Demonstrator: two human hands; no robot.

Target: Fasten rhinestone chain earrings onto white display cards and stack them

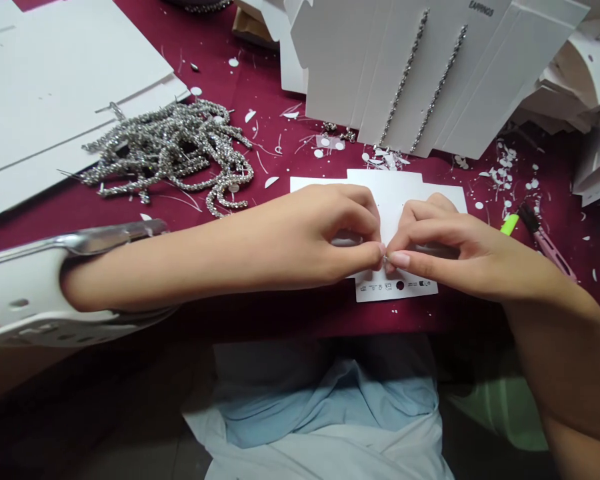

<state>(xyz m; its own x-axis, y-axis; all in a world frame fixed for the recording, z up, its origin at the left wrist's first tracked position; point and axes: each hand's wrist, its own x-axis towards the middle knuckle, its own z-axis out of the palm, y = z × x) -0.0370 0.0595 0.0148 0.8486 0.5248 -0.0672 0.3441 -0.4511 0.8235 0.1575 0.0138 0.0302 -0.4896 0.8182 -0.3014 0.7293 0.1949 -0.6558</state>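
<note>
Fingers of the left hand [340, 233] and right hand [445, 243] pinched, tips meeting at a tiny silvery piece [385, 259]; its axis too small to tell. Dark floor [170, 427] below the front edge of the maroon cloth [280, 310]. Beneath both hands, near that edge: white card [395, 183], flat, long axis left-right; icons and print along its near side, illegible. Left, beyond the forearm: heaped glittery strands [180, 143], partly over white sheets [70, 73]. Right: pink tool [553, 250]. Far edge: propped card [350, 67], printed "EARRINGS", bearing two slanted, near-parallel strands [405, 77].
</note>
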